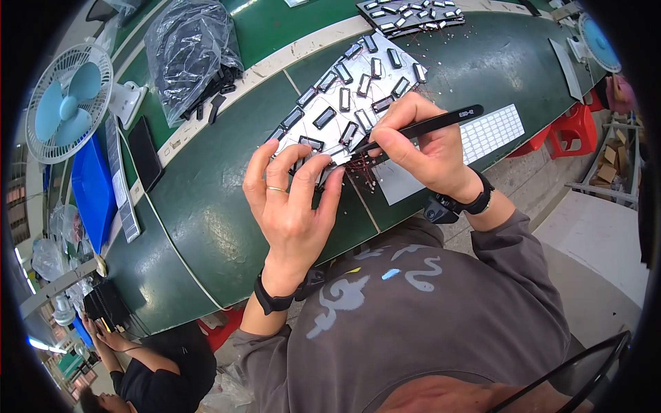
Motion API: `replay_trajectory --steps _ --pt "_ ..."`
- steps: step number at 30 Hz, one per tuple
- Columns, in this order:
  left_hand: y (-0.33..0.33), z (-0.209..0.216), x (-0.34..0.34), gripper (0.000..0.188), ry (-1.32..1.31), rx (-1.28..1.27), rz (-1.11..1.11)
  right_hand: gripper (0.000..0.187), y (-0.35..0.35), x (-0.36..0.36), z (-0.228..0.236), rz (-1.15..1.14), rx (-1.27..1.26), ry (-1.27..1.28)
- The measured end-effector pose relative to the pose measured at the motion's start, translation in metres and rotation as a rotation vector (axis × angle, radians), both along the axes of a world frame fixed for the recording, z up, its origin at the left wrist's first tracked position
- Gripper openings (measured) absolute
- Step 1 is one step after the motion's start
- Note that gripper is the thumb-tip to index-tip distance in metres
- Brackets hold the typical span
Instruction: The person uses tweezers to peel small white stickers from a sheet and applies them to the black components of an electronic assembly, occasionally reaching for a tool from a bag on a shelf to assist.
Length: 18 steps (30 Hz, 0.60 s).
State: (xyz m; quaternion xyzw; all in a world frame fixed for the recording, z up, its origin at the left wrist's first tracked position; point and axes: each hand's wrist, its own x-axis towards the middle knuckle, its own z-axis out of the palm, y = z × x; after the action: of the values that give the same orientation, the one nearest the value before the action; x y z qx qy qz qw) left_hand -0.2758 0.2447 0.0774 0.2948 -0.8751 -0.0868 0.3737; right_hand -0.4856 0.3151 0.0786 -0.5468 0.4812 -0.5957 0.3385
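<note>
My right hand (430, 148) grips black tweezers (441, 122), their tips pointing left and down at the near end of a white board (313, 110). Rows of small black-framed rectangular parts (324, 118) with thin red wires lie on that board. At its near corner my left hand (292, 199) has its thumb and index finger closed around a small piece, mostly covered by the fingers. A silvery-white bit (339, 157) shows beside those fingertips, close to the tweezer tips. The other left fingers are bent at the board's edge.
A sheet of white square stickers (492, 134) lies right of my right hand. At the back are a second loaded board (413, 17) and a plastic bag (189, 51) of black pieces. A fan (69, 107) and blue tray (93, 186) stand left. Another person (162, 372) sits lower left.
</note>
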Motion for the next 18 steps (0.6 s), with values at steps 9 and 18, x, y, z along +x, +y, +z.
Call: replay_trajectory --steps 9,18 --pt "0.0013 -0.0027 -0.0004 0.024 0.031 0.076 -0.01 0.009 -0.0031 0.0044 0.0041 -0.021 0.1 0.02" --pt "0.0019 -0.0041 -0.0002 0.024 0.034 0.082 -0.01 0.01 -0.0052 0.0029 0.0055 -0.001 0.11 0.062"
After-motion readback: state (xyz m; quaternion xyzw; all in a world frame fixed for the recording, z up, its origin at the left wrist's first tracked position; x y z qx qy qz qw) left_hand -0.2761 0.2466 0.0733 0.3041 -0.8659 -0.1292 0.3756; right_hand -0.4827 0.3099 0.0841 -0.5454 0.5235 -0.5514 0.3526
